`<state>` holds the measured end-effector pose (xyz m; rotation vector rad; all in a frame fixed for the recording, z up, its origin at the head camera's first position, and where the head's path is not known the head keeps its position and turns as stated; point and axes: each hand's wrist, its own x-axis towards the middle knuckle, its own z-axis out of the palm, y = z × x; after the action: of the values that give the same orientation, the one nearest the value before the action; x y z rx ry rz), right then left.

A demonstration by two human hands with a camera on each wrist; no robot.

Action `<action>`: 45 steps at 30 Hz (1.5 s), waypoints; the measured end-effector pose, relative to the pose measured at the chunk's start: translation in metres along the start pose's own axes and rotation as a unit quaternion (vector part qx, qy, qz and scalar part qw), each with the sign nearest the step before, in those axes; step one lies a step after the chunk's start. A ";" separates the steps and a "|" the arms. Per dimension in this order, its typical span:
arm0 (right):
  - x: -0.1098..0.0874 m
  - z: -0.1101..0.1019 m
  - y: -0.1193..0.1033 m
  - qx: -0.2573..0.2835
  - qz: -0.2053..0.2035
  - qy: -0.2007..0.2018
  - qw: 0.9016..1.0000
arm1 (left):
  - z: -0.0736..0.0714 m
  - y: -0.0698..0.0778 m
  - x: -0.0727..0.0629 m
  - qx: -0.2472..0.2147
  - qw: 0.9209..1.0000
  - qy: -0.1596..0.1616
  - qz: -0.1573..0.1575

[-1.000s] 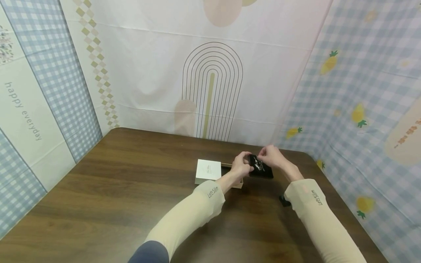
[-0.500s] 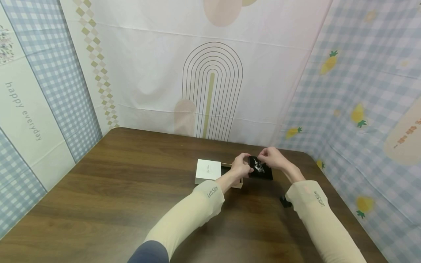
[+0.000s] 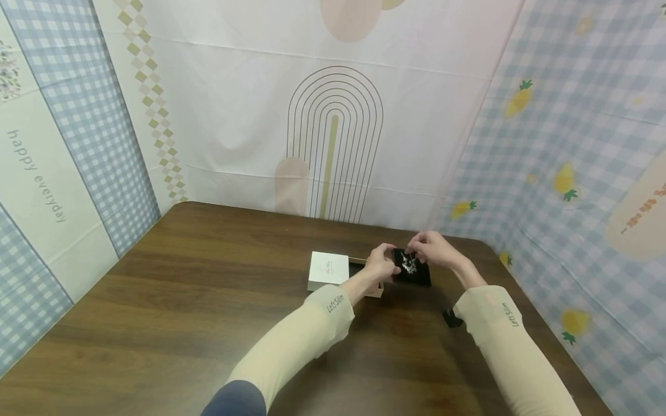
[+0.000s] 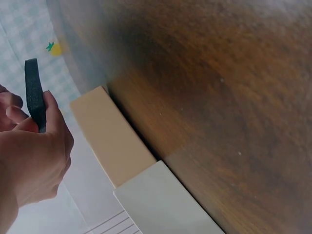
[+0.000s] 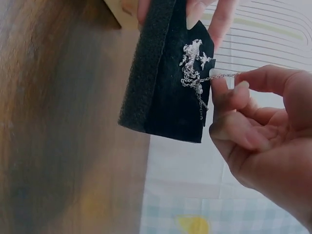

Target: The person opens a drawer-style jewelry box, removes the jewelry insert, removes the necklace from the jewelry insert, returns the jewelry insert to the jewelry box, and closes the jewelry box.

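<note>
My left hand [image 3: 381,264] grips one end of a black foam jewellery pad [image 3: 418,278], held above the table beside the box. A bunched silver chain necklace [image 5: 191,68] lies on the pad's face, with a small star-like piece near its edge. Thumb and finger of my right hand [image 5: 273,126] pinch a strand of that necklace and draw it taut off the pad's edge. From the left wrist, the pad [image 4: 34,95] shows edge-on between thumb and fingers of the left hand [image 4: 36,151].
Just left of the hands stands a box: a white lid [image 3: 329,267] over one part of a tan tray [image 4: 114,136] with a dark inside. A small black object [image 3: 451,318] lies by the right sleeve. The brown table [image 3: 208,323] meets hanging cloths at back and right.
The right hand has shifted slightly, and a strand of the necklace now shows lifted in its fingers. The pad has dipped a little; the box stays put.
</note>
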<state>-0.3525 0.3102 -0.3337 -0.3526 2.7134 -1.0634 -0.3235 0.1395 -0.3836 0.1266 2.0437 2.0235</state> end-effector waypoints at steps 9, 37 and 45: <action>-0.003 0.000 0.002 0.146 0.046 -0.022 0.988 | -0.001 0.001 0.001 -0.007 1.000 -0.006 -0.002; -0.001 0.000 -0.007 -0.066 0.025 0.047 0.996 | -0.006 -0.005 0.003 -0.011 1.000 -0.008 0.001; -0.001 0.000 -0.006 -0.132 -0.003 0.070 0.989 | -0.005 -0.004 0.002 -0.002 1.000 0.000 -0.002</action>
<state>-0.3509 0.3060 -0.3299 -0.3391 2.9889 -0.7560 -0.3258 0.1347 -0.3883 0.1221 2.0371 2.0255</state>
